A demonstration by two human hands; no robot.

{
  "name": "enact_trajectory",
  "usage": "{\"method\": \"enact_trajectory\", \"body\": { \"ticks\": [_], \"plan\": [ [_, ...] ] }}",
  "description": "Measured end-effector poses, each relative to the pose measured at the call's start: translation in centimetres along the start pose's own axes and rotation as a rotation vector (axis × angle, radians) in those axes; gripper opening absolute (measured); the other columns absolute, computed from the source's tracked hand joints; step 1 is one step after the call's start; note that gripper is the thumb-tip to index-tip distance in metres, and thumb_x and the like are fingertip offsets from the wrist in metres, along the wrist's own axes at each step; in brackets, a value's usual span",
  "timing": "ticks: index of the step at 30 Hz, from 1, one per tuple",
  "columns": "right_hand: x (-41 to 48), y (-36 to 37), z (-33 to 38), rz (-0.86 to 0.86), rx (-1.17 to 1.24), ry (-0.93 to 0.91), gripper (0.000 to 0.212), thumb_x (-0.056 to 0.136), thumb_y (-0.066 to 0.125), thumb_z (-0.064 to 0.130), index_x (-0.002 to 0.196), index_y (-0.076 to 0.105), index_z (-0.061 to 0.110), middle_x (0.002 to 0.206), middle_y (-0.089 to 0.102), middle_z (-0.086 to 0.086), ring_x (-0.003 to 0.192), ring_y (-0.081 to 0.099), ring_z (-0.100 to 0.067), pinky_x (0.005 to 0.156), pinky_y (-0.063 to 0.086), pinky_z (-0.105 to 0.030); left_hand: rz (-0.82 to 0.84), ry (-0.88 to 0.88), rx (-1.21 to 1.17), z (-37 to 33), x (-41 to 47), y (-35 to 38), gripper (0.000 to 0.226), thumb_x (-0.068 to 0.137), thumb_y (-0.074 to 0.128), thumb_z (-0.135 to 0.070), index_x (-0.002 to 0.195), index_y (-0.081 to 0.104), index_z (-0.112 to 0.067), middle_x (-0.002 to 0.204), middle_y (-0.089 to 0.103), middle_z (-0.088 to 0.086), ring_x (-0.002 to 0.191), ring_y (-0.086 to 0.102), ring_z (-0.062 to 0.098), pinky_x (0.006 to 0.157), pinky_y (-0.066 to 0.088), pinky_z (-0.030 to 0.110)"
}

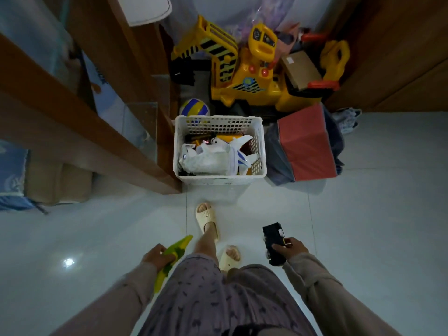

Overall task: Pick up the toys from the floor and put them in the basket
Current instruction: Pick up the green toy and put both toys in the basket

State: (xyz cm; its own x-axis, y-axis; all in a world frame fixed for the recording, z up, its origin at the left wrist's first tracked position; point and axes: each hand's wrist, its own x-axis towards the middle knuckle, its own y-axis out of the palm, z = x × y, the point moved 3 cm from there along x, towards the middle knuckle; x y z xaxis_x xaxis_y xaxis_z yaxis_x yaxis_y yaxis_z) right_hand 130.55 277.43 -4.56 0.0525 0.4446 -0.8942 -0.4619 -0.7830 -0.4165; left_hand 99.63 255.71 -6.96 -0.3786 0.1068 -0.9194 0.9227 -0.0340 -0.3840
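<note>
A white perforated basket (219,178) stands on the floor straight ahead, holding several toys, among them a white toy plane (238,151) and a white plastic bag. My left hand (157,257) is closed around a long yellow-green toy (180,246) at my left hip. My right hand (289,248) grips a black toy car (272,236) with pale wheels at my right side. Both hands are well short of the basket, about a step back from it.
A big yellow ride-on excavator (242,69) and a blue-yellow ball (194,107) sit behind the basket. A red-topped box (305,139) stands to its right, a wooden bed frame (84,127) to its left. My feet in cream slippers (206,220) stand on glossy white tiles.
</note>
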Motion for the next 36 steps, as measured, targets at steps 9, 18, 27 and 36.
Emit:
{"method": "enact_trajectory", "body": {
  "ticks": [9,18,27,36],
  "plan": [
    [3.4,-0.3,5.4,-0.033,0.164,0.107,0.051,0.083,0.069,0.018,0.123,0.054,-0.008,0.124,0.062,-0.024,0.113,0.061,-0.034,0.092,0.045,-0.034,-0.015,0.163,0.012,-16.1,5.1,-9.2,0.039,0.078,0.066,-0.027,0.112,0.055,-0.012,0.121,0.061,0.017,0.108,0.060,0.031,0.087,0.047,0.032],
    [9.4,-1.1,11.1,0.030,0.111,0.091,0.048,0.080,0.072,0.022,0.119,0.057,-0.002,0.119,0.065,-0.020,0.108,0.063,-0.035,0.095,0.049,-0.044,0.048,0.207,0.138,-21.9,11.9,-9.1,0.040,0.076,0.069,-0.023,0.110,0.055,-0.008,0.113,0.061,0.019,0.097,0.059,0.028,0.084,0.050,0.035],
    [22.6,-1.5,15.8,0.075,0.131,0.131,0.049,0.082,0.070,0.019,0.123,0.053,-0.002,0.107,0.062,-0.016,0.092,0.063,-0.035,0.060,0.059,-0.037,0.089,0.195,0.394,-25.0,23.2,-5.8,0.032,0.080,0.061,-0.038,0.102,0.050,-0.018,0.119,0.062,0.013,0.082,0.054,0.020,0.056,0.032,0.024],
    [35.1,3.2,19.8,0.102,0.226,0.091,0.047,0.083,0.068,0.019,0.122,0.052,-0.001,0.106,0.059,-0.014,0.090,0.060,-0.031,0.059,0.056,-0.036,-0.038,0.474,0.636,-27.2,35.5,-3.2,0.053,0.082,0.060,-0.034,0.131,0.046,-0.019,0.124,0.058,0.012,0.114,0.055,0.032,0.093,0.046,0.042]
  ]
}}
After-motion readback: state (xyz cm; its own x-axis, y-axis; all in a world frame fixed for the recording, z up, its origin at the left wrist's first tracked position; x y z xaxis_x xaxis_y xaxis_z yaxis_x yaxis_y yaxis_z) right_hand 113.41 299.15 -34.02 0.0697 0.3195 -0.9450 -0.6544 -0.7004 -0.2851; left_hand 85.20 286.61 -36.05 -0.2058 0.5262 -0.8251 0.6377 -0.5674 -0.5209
